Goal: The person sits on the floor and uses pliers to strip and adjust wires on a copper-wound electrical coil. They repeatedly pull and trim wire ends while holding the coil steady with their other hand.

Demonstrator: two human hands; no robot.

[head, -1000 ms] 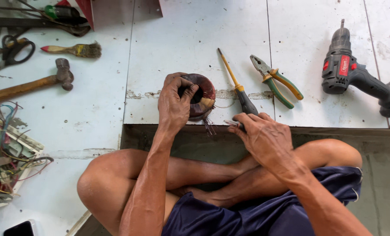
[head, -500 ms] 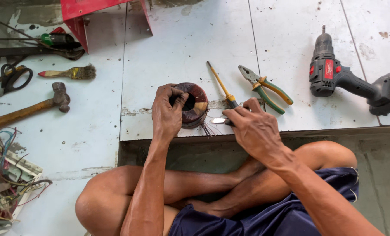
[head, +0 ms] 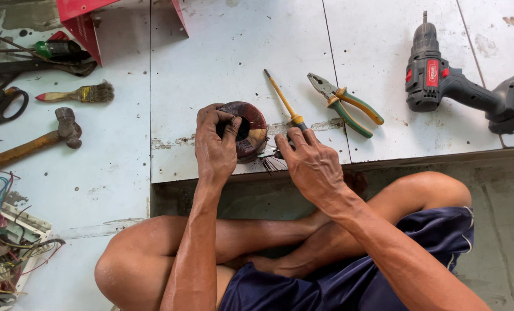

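Note:
A round dark-red wound coil with a yellow band sits on the pale floor panel. My left hand grips it from the left, fingers hooked into its centre hole. My right hand is just to the coil's right, fingers closed around a small tool near a bundle of thin wire ends sticking out below the coil. A yellow-shafted screwdriver lies right behind my right hand.
Green-and-yellow pliers and a grey-red cordless drill lie to the right. On the left are a hammer, a paintbrush, scissors, a red metal piece and a board with tangled wires. My crossed legs are below.
The view has shifted a little, so everything sits slightly lower and to the right in the frame. My right hand has moved closer to the coil, onto the wire ends.

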